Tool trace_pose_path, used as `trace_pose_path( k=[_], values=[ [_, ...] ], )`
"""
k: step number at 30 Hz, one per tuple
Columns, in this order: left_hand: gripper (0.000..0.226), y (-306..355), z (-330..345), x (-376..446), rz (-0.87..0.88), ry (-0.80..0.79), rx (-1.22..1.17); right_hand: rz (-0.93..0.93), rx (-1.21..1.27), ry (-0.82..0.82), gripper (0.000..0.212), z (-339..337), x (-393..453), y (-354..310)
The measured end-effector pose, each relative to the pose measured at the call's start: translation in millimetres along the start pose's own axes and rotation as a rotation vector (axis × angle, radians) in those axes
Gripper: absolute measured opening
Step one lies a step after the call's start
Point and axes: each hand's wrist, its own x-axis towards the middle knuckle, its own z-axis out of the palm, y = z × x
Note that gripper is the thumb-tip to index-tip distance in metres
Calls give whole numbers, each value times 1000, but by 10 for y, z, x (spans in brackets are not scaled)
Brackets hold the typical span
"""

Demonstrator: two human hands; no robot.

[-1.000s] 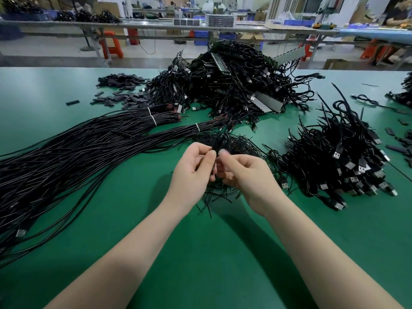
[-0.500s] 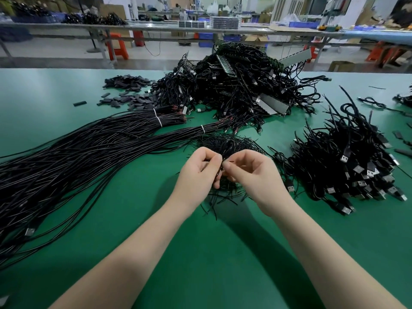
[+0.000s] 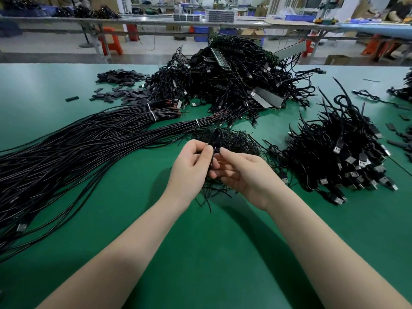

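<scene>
a wide green table [image 3: 40, 97] stands here. on its left side lie long black cables [image 3: 78, 157], close together and tied in two bunches with white bands [image 3: 153, 115]. at the back, in the middle, sits a big messy heap of black cables and grey strips [image 3: 234, 81]. just left of that heap lie small flat black pieces [image 3: 120, 85], with one piece [image 3: 71, 99] off by itself. on the right is a heap of short cables with silver plugs [image 3: 338, 157]. between the long cables and that heap rests a little nest of thin black ties [image 3: 238, 139].
</scene>
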Motion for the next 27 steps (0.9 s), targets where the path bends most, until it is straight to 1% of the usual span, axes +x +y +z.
trace_pose_path(
  k=[4, 10, 12, 14, 15, 16, 17, 19, 20, 21, 22, 23, 24, 25, 27],
  values=[
    [16, -10, 3, -4, 30, -29, 45, -24, -22, -5, 22, 4, -19, -42],
    [14, -18, 17, -11, 69, -118, 1, 137, 174, -25, 4, -37, -16, -119],
    [15, -29, 21, -23, 97, -116, 12, 108, 171, -16, 4, -43, -26, -125],
    [16, -16, 31, -29, 64, -80, -8, -69, 25, 32, 8, -18, -20, -89],
    [17, -7, 34, -29, 11, -53, -30, -212, -139, 89, 9, 4, -18, -59],
    [18, 7, 36, -25, -67, -27, -60, -395, -381, 177, 9, 9, -5, -22],
    [20, 23, 33, -16, -162, -15, -112, -616, -657, 259, 8, 4, 14, 17],
    [22, 71, 28, 12, -411, -49, -320, -1051, -1107, 323, 11, -23, 42, 74],
    [24, 100, 24, 21, -532, -72, -430, -1195, -1248, 325, 15, -54, 58, 102],
    [24, 113, 24, 25, -603, -84, -497, -1269, -1308, 323, 17, -84, 68, 128],
    [22, 114, 26, 23, -608, -84, -507, -1256, -1285, 332, 16, -89, 69, 144],
    [20, 94, 37, 22, -553, -69, -461, -1160, -1181, 345, 12, -81, 64, 140],
    [19, 80, 54, 13, -462, -47, -385, -998, -1023, 350, 9, -61, 52, 124],
    [18, 63, 65, 2, -363, -16, -305, -794, -841, 324, 9, -36, 43, 93],
    [18, 36, 73, -11, -211, 50, -188, -398, -421, 207, 11, 3, 23, 15]
  ],
)
